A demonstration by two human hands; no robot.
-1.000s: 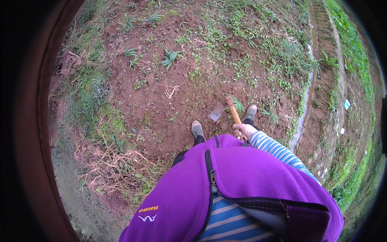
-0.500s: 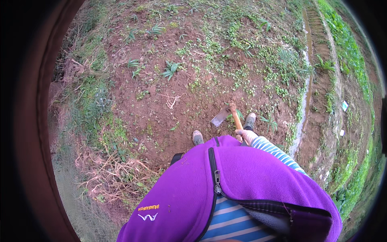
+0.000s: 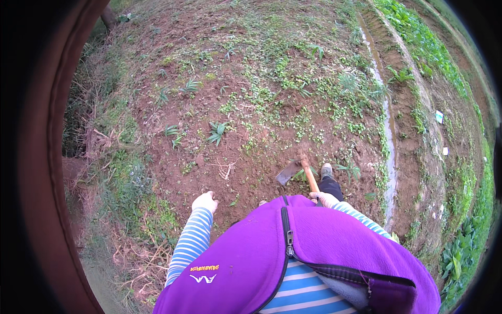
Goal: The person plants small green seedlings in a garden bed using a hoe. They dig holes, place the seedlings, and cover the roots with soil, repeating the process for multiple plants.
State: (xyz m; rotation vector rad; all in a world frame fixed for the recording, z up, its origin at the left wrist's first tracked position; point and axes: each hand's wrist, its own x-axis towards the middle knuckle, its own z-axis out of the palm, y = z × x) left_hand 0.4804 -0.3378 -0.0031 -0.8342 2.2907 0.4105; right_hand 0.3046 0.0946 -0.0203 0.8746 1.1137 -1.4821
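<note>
My right hand is wrapped round the wooden handle of a hoe, low in front of my body. The hoe's flat metal blade rests on the brown soil, left of the handle, with green leaves just behind it. Out to the left, my left hand hangs above the bare soil, its fingers curled in and nothing visible in them. Both forearms wear blue-and-white striped sleeves, and a purple fleece jacket hides part of the handle's near end.
Young leafy plants grow ahead among low weeds. Dry stalks lie at the lower left. On the right a narrow water-filled furrow runs along the plot. My right shoe stands beside the hoe.
My left hand has come into view on the left, away from the hoe. The view has tilted up a little, and the right hand still grips the handle.
</note>
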